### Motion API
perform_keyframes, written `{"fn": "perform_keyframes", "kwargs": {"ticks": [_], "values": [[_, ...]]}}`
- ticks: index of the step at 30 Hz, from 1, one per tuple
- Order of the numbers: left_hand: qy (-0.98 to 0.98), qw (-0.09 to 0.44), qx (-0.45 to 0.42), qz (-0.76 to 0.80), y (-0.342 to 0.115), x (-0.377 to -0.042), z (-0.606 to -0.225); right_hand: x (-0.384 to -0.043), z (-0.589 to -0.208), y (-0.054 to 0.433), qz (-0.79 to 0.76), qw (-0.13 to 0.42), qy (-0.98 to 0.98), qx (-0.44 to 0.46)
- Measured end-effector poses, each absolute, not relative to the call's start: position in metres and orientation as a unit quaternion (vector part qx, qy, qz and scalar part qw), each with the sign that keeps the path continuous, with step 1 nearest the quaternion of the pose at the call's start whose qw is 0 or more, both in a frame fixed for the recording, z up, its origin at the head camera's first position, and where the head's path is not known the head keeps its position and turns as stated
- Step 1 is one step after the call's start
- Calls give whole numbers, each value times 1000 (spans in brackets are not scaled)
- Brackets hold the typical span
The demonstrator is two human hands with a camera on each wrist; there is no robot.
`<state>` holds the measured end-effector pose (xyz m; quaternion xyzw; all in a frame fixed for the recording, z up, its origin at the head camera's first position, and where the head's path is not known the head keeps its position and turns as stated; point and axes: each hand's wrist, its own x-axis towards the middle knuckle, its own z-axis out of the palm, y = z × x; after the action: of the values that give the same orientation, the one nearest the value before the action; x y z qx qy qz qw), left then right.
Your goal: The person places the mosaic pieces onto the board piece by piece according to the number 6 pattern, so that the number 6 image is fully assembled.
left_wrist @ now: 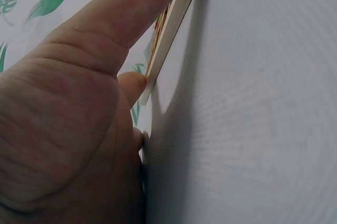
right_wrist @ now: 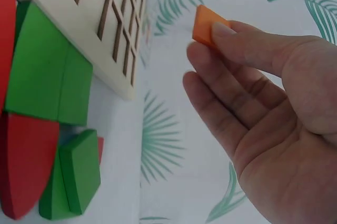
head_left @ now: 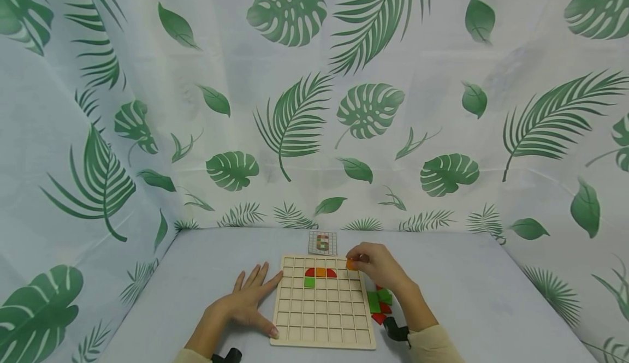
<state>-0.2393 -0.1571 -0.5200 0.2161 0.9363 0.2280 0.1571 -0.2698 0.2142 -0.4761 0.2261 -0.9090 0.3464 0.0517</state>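
My right hand (head_left: 377, 265) pinches an orange tile (right_wrist: 205, 25), raised over the far right corner of the grid board (head_left: 321, 319); the red-orange-red row (head_left: 320, 272) lies to its left; my left hand (head_left: 244, 302), fingers spread, touches the board's left edge.

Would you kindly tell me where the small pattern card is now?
In the head view, the pattern card lies just beyond the wooden board, left of the right hand.

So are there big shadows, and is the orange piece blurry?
Left wrist: a broad, dark shadow lies on the table beside the left hand; right wrist: the orange piece has clear edges; head: it looks tiny, partly covered by fingers.
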Motion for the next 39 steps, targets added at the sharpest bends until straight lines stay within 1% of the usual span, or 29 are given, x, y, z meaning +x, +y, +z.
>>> {"fn": "perform_keyframes", "kwargs": {"ticks": [4,15,28,33,37,39], "values": [[936,155,218,230,-157,-240,-520,-269,-478,207,352,61,-908,219],[936,156,216,230,-157,-242,-523,-266,-484,188,365,88,-893,247],[935,157,220,232,-158,-243,-524,-263,-480,163,397,48,-874,276],[936,157,215,229,-158,-243,-524,-262,-481,151,397,41,-872,283],[937,159,211,231,-157,-242,-523,-262,-483,144,391,35,-875,283],[936,160,209,232,-157,-242,-523,-261,-484,141,391,23,-877,279]]}}
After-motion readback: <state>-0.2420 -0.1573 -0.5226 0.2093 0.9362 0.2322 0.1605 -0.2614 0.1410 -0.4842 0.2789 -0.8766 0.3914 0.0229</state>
